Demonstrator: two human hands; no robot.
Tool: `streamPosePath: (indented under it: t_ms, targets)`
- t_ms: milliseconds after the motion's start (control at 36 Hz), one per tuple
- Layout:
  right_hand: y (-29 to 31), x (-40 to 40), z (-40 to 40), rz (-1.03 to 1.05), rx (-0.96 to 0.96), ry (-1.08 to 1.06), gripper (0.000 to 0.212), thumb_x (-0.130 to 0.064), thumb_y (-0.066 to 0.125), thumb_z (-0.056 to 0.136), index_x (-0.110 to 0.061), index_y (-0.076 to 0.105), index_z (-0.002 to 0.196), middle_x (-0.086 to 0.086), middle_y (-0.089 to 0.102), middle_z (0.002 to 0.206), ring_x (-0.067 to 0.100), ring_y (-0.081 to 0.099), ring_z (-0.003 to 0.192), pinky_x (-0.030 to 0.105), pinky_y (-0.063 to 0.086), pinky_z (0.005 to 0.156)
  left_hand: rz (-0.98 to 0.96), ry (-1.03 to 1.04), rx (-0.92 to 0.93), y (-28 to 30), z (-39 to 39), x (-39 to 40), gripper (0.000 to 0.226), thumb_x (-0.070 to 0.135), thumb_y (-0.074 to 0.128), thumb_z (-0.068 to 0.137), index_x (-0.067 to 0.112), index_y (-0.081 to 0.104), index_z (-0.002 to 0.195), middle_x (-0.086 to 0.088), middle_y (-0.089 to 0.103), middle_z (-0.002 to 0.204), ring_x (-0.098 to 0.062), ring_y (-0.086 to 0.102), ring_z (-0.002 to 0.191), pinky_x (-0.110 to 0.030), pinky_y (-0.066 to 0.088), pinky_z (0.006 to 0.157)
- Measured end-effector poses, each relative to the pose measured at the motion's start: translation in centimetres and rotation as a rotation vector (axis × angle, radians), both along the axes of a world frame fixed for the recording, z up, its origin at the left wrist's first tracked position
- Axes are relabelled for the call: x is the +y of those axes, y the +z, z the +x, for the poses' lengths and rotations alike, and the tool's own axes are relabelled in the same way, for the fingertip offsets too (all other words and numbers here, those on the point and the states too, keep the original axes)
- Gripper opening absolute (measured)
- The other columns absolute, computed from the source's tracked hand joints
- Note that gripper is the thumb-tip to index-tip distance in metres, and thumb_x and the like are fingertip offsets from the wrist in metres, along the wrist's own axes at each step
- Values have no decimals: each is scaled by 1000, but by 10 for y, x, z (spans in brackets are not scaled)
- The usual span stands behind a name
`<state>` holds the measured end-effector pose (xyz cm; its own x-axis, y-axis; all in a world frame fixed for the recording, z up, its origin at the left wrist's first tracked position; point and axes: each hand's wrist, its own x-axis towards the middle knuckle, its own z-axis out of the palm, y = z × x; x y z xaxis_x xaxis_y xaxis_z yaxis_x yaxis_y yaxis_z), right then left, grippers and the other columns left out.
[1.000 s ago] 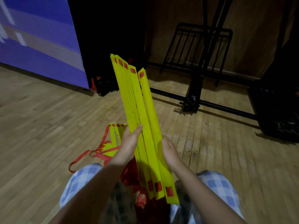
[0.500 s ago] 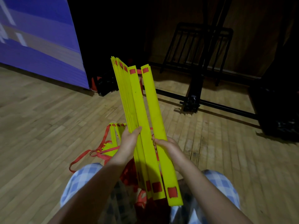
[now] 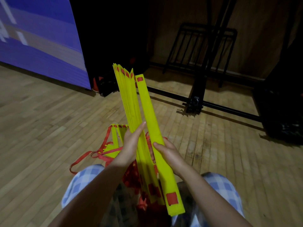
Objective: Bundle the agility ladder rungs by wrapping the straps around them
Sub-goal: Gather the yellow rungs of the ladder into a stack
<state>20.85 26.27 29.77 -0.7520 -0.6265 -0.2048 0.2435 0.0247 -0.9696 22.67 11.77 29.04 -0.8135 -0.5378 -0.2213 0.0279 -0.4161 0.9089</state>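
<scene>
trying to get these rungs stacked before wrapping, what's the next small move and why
Probably swing the separate rung in the right hand leftward, flat against the stack held by the left hand. A gap still shows between them, and the red straps hang loose below, so wrapping seems premature.

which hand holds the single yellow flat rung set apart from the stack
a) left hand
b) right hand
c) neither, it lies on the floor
b: the right hand grips the separate yellow flat rung, while the left hand holds the stack of yellow rungs.
</scene>
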Motion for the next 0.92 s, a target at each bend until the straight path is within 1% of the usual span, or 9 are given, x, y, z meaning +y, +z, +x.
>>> streamPosePath:
  t_ms: [167, 250, 306, 417, 500, 639, 722, 833, 917]
  targets:
    - [-2, 0, 0, -1, 22, 31, 13, -13, 47, 101, -11, 54, 111, 6, 62, 62, 18, 56, 49, 27, 47, 48, -19, 21, -55, -1, -5, -3, 34, 39, 73, 72, 11, 67, 91, -5, 64, 70, -24, 59, 63, -40, 48, 71]
    - [-1, 0, 1, 26, 13, -9, 16, -22, 44, 103, -13, 56, 110, 3, 58, 60, 17, 52, 45, 25, 43, 44, -51, 51, -91, -6, -11, -3, 65, 53, 61, 65, 5, 67, 109, -17, 70, 101, -36, 66, 94, -53, 49, 96]
    - [3, 0, 1, 40, 29, -47, 19, -25, 40, 104, -17, 57, 107, 1, 58, 66, 21, 54, 56, 28, 45, 47, -71, 51, -69, -8, -11, -1, 63, 50, 60, 76, 6, 63, 121, -17, 68, 116, -36, 63, 109, -53, 46, 101]
    - [0, 0, -5, 110, 141, -61, 21, -25, 32, 106, -27, 53, 110, -11, 59, 101, 8, 54, 102, 5, 44, 71, -124, 65, -16, -21, -16, -1, 71, 58, 59, 72, 13, 61, 126, -10, 69, 117, -31, 64, 111, -52, 45, 103]
    - [-7, -4, -1, 149, 193, -49, 32, -25, 32, 106, -18, 51, 131, -4, 58, 127, 8, 53, 118, 9, 40, 92, -99, 72, -13, -35, -24, -4, 84, 70, 62, 63, 15, 59, 128, -12, 67, 120, -35, 63, 111, -56, 45, 101]
    - [-5, -9, 5, 115, 295, -10, 33, -9, 35, 104, -34, 43, 124, -22, 50, 119, -19, 44, 106, -3, 31, 86, -63, 157, -31, -6, -14, 4, 78, 61, 56, 80, 13, 47, 141, -17, 55, 137, -36, 52, 126, -53, 39, 108]
    - [-8, -9, 3, 124, 320, -19, 30, -19, 42, 103, -42, 43, 122, -19, 49, 124, -12, 44, 115, 2, 30, 92, -9, 186, -29, -4, -14, 0, 60, 46, 54, 94, 11, 45, 142, -17, 56, 136, -34, 54, 124, -52, 41, 107]
    - [-9, -9, 4, 90, 323, -15, 31, -17, 44, 102, -40, 46, 123, -19, 52, 124, -6, 48, 116, 9, 36, 97, 79, 161, -22, -20, -20, -7, 89, 64, 63, 69, 11, 49, 139, -17, 61, 129, -34, 59, 118, -54, 44, 104]
    - [-13, -9, 4, 105, 312, -15, 30, -22, 48, 102, -35, 48, 128, -17, 56, 121, -9, 53, 108, 10, 41, 92, 115, 127, -19, -5, -10, -4, 58, 46, 53, 94, 2, 54, 131, -18, 71, 104, -31, 69, 94, -44, 55, 88]
